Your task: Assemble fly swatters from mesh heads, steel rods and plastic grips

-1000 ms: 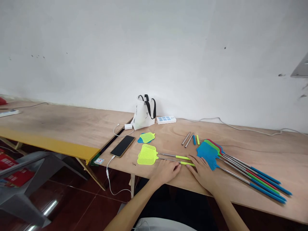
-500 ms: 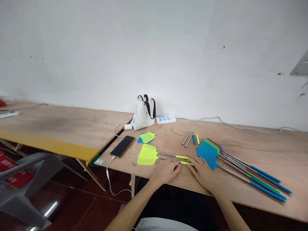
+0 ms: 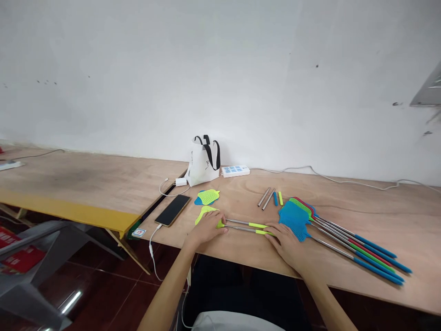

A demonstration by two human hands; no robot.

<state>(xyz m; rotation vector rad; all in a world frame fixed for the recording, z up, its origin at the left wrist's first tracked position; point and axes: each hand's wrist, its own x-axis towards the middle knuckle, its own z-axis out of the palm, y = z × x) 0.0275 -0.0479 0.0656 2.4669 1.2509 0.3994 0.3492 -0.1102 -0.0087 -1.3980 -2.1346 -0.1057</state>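
Observation:
Two yellow-green fly swatters [image 3: 241, 225] lie side by side on the plywood table [image 3: 344, 271], heads to the left. My left hand [image 3: 207, 226] rests on their mesh heads with the fingers curled over them. My right hand [image 3: 288, 241] lies flat on the table with its fingertips on the yellow-green handle ends. A bundle of several assembled swatters [image 3: 344, 239], with blue, green and red handles, lies just right of my right hand.
Loose mesh heads [image 3: 207, 197], metal rods and short handle sleeves [image 3: 270, 198] lie further back. A phone [image 3: 172, 210] on a charging cable, a white tote bag [image 3: 203, 161] and a power strip [image 3: 235, 171] stand near the wall. A second table [image 3: 69, 184] adjoins on the left.
My left hand has slid left along the shafts from the middle of the swatters onto their mesh heads. My right hand has stayed on the handle ends.

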